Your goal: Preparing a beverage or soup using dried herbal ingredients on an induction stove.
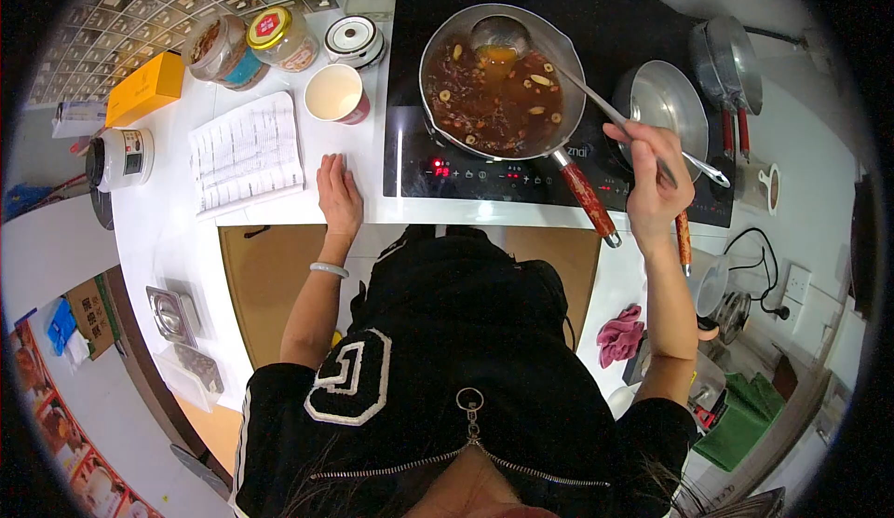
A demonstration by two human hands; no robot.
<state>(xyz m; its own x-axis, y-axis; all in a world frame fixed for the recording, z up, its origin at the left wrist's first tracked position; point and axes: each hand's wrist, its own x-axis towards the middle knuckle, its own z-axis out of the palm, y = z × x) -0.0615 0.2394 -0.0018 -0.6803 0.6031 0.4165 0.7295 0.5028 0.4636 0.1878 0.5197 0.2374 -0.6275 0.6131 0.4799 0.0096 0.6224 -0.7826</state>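
Note:
My right hand (655, 182) grips the handle of a metal ladle (500, 34), whose bowl dips into a steel saucepan (571, 116). Reddish-brown liquid (489, 116) with pale slices and small bits fills much of the pan. The pan stands on a black induction cooktop (412, 161), its marbled red handle (587, 196) pointing towards me. Flat on the white counter (380, 210), left of the cooktop, rests my left hand (340, 193) with nothing in it. Just beyond it are a paper cup (335, 95) and printed sheets (244, 151).
A second steel pan (663, 99) holding a spoon (709, 168) sits at the cooktop's right. Behind the sheets stand a gold-lidded jar (283, 39), a brown-filled jar (223, 53) and a yellow box (145, 88). A pink cloth (620, 336) lies by my right arm, with a cable (772, 259) beyond.

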